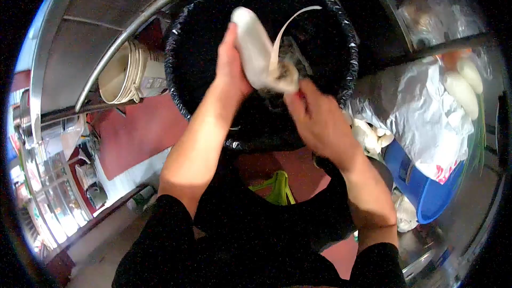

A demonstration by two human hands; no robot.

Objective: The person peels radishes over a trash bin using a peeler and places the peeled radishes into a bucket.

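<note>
My left hand (230, 66) is wrapped around a white daikon radish (253, 42), which it holds tilted over a large round bin (176, 48) lined with a black bag. My right hand (322, 122) is closed at the radish's lower end on a peeler (302, 95); blur and the fingers hide most of the tool, though a bit of red shows. From that end a long thin strip of peel (278, 40) curls up and to the right. Inside the dark bin, some clear crumpled plastic (294, 56) shows behind the radish.
A whitish bucket (118, 74) stands left of the bin, near a curved metal bar (152, 10). On the right are more daikon (461, 96), a plastic bag (426, 117), whitish pieces (368, 137) and a blue tub (440, 200). Something green (280, 189) lies below the bin.
</note>
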